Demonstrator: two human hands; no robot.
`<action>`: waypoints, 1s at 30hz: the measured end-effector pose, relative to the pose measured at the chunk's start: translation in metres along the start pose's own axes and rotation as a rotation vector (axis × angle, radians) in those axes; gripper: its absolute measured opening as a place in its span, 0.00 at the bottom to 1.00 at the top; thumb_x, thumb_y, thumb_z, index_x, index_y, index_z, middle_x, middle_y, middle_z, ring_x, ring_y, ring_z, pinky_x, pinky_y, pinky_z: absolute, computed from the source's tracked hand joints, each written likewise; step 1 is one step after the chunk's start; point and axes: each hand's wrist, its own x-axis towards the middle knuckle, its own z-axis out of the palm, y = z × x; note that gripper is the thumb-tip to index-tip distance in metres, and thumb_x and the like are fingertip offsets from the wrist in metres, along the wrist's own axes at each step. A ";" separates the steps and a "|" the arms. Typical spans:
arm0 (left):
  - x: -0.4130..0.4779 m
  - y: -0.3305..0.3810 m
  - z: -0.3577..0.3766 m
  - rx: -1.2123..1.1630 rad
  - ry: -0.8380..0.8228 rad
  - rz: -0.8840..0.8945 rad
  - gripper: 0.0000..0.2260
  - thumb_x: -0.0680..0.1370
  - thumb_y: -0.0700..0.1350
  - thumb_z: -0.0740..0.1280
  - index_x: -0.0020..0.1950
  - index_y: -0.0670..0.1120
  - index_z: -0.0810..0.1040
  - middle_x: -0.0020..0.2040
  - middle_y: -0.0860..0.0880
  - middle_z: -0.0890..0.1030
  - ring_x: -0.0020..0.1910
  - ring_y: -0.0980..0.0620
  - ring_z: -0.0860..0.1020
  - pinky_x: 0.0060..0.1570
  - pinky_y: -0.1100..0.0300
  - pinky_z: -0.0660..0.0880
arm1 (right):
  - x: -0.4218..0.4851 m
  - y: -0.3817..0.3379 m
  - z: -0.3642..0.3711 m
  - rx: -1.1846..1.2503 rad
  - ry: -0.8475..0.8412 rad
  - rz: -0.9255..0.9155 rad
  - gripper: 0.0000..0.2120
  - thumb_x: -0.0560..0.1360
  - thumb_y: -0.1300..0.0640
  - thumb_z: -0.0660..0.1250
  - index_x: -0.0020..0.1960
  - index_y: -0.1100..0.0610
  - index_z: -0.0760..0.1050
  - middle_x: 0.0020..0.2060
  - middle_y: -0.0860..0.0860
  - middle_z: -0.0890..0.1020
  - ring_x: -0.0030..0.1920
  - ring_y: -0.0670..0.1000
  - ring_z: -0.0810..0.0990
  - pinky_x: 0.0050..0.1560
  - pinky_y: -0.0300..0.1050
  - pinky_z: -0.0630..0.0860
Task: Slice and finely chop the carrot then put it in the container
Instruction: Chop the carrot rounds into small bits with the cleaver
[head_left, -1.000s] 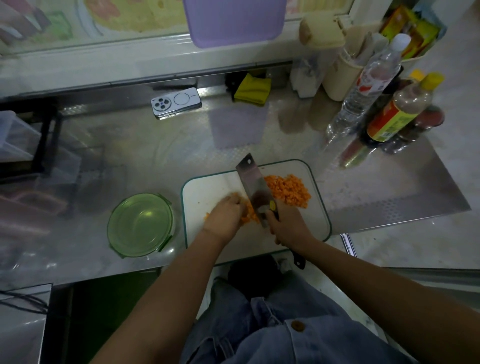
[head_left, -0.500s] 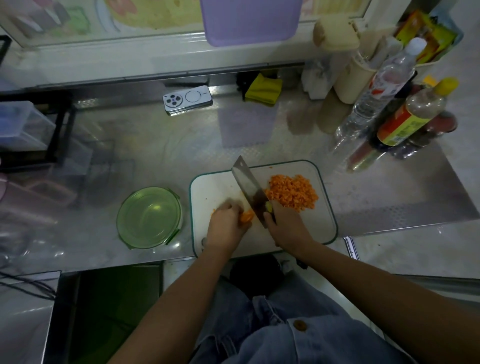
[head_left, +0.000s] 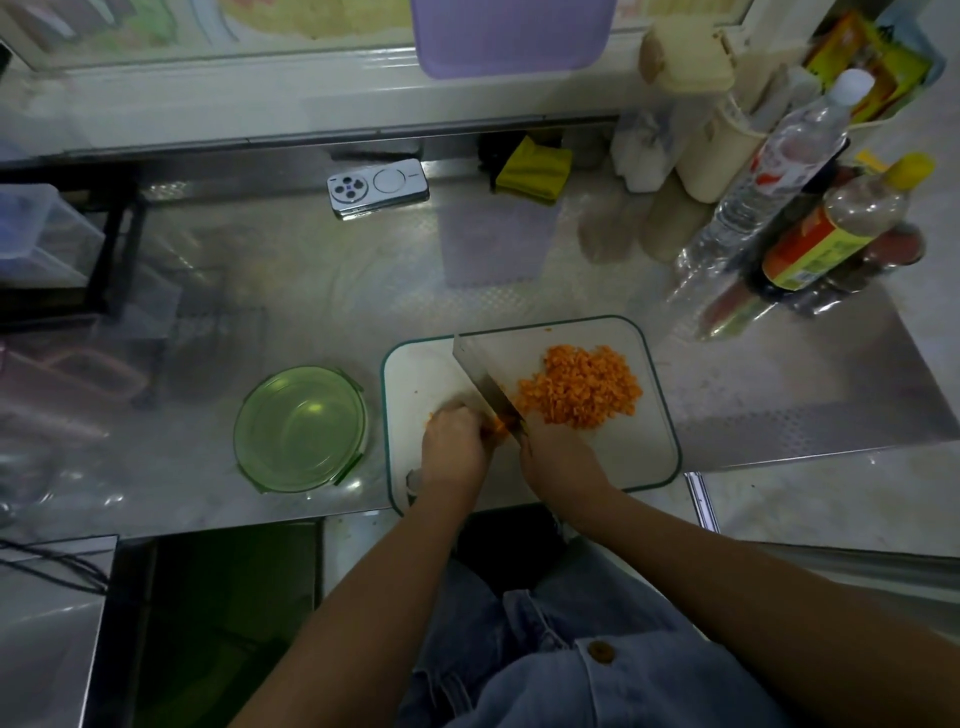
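**Carrot under the cleaver**

Head view: on the white, green-rimmed cutting board (head_left: 649, 457) at the shiny metal surface's (head_left: 311, 291) front edge, the left hand (head_left: 452, 447) curls its fingers on the orange carrot stub (head_left: 496, 426). The right hand (head_left: 558, 457) grips the steel cleaver (head_left: 483, 379). The chopped carrot heap (head_left: 582, 387) lies on the board's right half. The round green container (head_left: 298, 428) sits just beside the board's left edge.

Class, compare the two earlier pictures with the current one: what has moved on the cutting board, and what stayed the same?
The cleaver has worked leftward across the cutting board, away from the chopped pile. The left hand edged left too, still holding the carrot stub; the right hand still grips the cleaver. Nothing taken or released. Pile and green container stayed put.
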 end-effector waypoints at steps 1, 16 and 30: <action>0.000 0.001 0.000 0.003 -0.001 -0.003 0.06 0.73 0.46 0.71 0.46 0.46 0.86 0.45 0.45 0.80 0.43 0.46 0.78 0.44 0.57 0.74 | 0.001 -0.001 0.000 -0.009 0.002 -0.005 0.06 0.80 0.60 0.55 0.54 0.61 0.69 0.42 0.60 0.80 0.42 0.61 0.79 0.36 0.48 0.68; 0.009 0.002 -0.003 -0.114 -0.062 -0.183 0.06 0.70 0.47 0.74 0.43 0.46 0.84 0.43 0.48 0.84 0.44 0.48 0.81 0.48 0.57 0.77 | -0.003 -0.006 -0.018 0.030 0.067 -0.106 0.10 0.80 0.58 0.57 0.58 0.62 0.70 0.45 0.61 0.80 0.44 0.61 0.79 0.39 0.48 0.68; 0.004 0.001 0.000 -0.104 -0.071 -0.145 0.05 0.73 0.46 0.71 0.45 0.46 0.86 0.43 0.46 0.84 0.43 0.48 0.80 0.46 0.58 0.75 | -0.002 -0.008 0.000 -0.024 0.001 -0.026 0.12 0.81 0.61 0.55 0.63 0.61 0.67 0.45 0.62 0.80 0.45 0.63 0.79 0.38 0.50 0.67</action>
